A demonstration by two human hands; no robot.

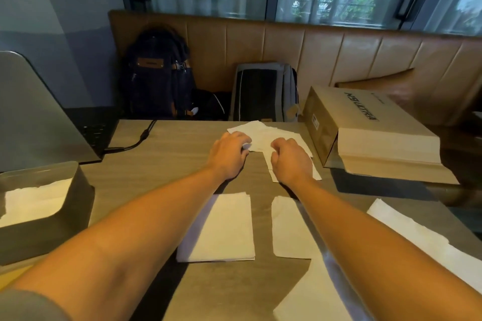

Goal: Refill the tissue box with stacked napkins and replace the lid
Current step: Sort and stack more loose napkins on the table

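Head cam view: both arms stretched out over the counter (167, 143); left hand (229, 154) sits with bent fingers on the near-left edge of some loose napkins (263, 135) at the far side; right hand (289, 161) is curled up tight on top of the same napkins; can't tell if either hand is actually pinching paper or just pressing. Tissue box (47, 216) is at the left edge, open on top, white napkins inside; a neat stack of napkins (221, 227) lies between the forearms, a single napkin (289, 229) just beside it; brown cardboard box (365, 133) off to the right; laptop (39, 112) far left.
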